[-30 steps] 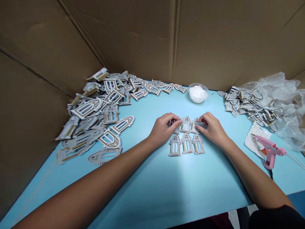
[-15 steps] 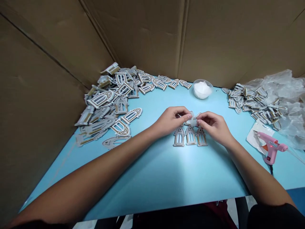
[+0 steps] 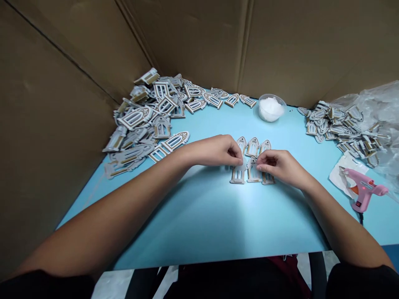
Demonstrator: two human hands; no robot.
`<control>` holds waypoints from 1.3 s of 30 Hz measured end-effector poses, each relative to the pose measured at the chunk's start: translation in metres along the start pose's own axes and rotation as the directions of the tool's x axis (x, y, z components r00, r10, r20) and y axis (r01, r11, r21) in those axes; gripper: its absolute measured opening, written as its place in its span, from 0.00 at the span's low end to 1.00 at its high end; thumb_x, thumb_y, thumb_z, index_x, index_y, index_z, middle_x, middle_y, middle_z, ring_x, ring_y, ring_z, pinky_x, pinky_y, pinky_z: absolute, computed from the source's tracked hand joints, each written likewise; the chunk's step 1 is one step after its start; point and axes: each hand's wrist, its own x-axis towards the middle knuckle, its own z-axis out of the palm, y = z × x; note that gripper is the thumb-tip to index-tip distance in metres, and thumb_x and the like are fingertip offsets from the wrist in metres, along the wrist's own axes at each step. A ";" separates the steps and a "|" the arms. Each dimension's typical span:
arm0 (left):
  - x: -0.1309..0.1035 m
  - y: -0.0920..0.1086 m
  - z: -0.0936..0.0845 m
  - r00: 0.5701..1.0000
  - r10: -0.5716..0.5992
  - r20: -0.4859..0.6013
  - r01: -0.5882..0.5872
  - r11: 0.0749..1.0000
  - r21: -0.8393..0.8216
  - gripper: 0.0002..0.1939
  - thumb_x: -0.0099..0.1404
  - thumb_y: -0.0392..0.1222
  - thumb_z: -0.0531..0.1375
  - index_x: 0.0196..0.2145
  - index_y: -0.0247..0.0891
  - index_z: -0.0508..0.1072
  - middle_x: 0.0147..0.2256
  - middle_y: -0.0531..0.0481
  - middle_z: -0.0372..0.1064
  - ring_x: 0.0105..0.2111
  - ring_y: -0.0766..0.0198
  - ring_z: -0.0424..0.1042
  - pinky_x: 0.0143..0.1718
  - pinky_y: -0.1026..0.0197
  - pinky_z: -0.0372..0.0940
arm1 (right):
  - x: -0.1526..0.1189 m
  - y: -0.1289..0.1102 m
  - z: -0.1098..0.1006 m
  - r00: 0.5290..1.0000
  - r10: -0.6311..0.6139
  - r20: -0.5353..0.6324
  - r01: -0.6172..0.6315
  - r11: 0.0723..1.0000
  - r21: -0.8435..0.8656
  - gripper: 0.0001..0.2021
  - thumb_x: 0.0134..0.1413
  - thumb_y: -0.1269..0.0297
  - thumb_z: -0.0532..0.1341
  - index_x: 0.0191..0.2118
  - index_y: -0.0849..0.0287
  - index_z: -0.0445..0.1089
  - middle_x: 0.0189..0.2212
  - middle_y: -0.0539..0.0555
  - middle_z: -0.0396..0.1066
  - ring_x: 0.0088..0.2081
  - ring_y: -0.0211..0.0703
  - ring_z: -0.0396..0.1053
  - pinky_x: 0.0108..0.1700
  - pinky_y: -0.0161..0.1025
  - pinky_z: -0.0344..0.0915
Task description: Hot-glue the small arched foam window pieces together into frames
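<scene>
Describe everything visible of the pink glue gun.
The pink glue gun looks plastic and appears to lie on its side near the view's right edge, unheld. Its nozzle points leftward over a white sheet on the blue table. An orange part, likely the trigger, shows below the body; a red light glows on its side, and a dark switch sits low on the grip. A black cord leaves the grip's end; a translucent stick pokes from the rear.
</scene>
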 end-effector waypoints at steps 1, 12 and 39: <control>0.001 0.000 0.001 1.000 -0.001 -0.005 0.001 1.000 -0.004 0.12 0.59 0.47 0.62 0.31 0.38 0.83 0.28 0.51 0.78 0.28 0.63 0.71 0.28 0.65 0.59 | 0.000 0.000 0.000 1.000 -0.003 0.006 0.003 1.000 -0.015 0.05 0.58 0.63 0.65 0.36 0.57 0.78 0.31 0.51 0.78 0.33 0.41 0.72 0.36 0.40 0.66; 0.004 -0.002 0.005 0.999 -0.035 0.040 0.038 0.994 -0.099 0.13 0.57 0.45 0.62 0.38 0.38 0.79 0.28 0.51 0.79 0.25 0.63 0.74 0.25 0.66 0.58 | 0.001 0.001 0.002 0.999 -0.012 0.030 0.014 0.999 -0.050 0.06 0.58 0.66 0.64 0.38 0.57 0.80 0.33 0.52 0.79 0.34 0.42 0.73 0.38 0.40 0.67; 0.008 -0.005 0.011 0.999 -0.042 0.007 0.041 0.998 0.054 0.08 0.54 0.37 0.61 0.29 0.39 0.81 0.26 0.54 0.78 0.26 0.64 0.74 0.29 0.67 0.61 | -0.001 -0.003 0.009 0.991 -0.121 0.049 0.131 0.924 -0.360 0.11 0.53 0.76 0.66 0.33 0.55 0.64 0.33 0.49 0.64 0.33 0.40 0.62 0.36 0.37 0.58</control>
